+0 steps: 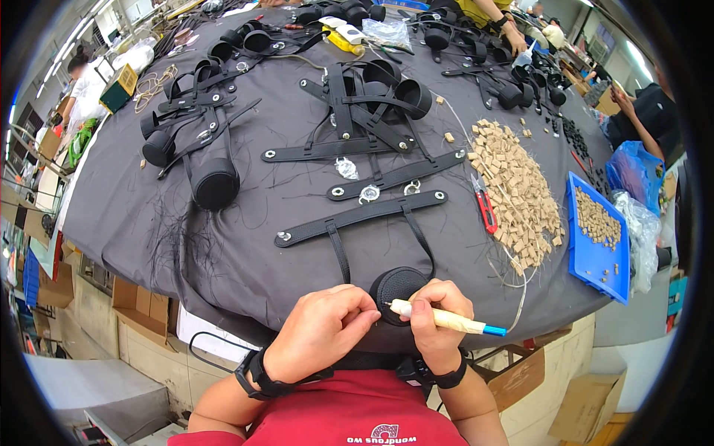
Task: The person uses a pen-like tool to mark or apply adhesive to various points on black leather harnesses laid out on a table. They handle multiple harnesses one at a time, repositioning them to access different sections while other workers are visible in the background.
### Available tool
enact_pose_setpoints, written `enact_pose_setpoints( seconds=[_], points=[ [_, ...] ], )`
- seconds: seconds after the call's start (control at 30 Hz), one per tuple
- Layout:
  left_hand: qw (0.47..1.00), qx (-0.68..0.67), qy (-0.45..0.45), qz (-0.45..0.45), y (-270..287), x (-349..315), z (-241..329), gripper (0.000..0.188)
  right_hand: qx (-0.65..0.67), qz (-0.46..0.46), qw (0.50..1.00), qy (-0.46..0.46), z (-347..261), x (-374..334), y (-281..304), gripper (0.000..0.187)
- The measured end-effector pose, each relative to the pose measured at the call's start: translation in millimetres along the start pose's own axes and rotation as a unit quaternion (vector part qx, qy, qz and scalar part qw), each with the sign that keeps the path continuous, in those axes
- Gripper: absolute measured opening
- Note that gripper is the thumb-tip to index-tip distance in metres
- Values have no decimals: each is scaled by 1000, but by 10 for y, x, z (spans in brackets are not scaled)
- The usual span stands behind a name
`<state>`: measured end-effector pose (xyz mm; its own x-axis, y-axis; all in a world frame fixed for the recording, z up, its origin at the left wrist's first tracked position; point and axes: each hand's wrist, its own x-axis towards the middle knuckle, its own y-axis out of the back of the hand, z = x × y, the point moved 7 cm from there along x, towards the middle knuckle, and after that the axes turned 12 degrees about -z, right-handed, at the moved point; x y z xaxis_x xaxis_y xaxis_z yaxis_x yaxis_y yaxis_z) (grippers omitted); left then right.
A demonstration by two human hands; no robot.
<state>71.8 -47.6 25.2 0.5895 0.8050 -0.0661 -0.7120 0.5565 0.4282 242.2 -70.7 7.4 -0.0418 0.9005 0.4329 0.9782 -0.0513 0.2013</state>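
Observation:
At the near table edge, my right hand point(439, 316) is closed around a pen-shaped tool point(454, 321) wrapped in cream tape, with a blue end. Its thin tip points left over a round black leather cup point(394, 286). A pale cord point(523, 301) runs from the blue end up the table. My left hand point(323, 327) is pinched beside the cup's left rim; whatever its fingertips hold is too small to make out. Two narrow straps join the cup to a long black leather band point(361, 218) with metal eyelets at its ends.
More black strap-and-cup pieces point(216, 182) lie left and beyond. To the right are small tan blocks point(513, 189), red-handled thread snips point(485, 204) and a blue tray point(606, 279). A person's hand point(513, 37) works at the far side.

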Motion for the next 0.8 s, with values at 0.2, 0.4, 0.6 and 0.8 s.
enact_pose_setpoints(
  seconds=[0.2, 0.4, 0.6, 0.8],
  points=[
    [1000, -6, -11, -11, 73, -33, -4, 7, 11, 5, 1000, -2, 19, -14, 14, 16],
    [999, -26, -26, 10, 76, -4, -12, 5, 6, -8, 1000, 5, -7, 14, -5, 15],
    [997, -46, -49, 28, 86, 12, 2, 4, 2, -7, 1000, 0, -13, 11, -14, 14],
    [955, 256, -54, 138, 359, -51, 186, 18, 97, 33, 994, -23, 3, -30, 38, 14]
  ],
)
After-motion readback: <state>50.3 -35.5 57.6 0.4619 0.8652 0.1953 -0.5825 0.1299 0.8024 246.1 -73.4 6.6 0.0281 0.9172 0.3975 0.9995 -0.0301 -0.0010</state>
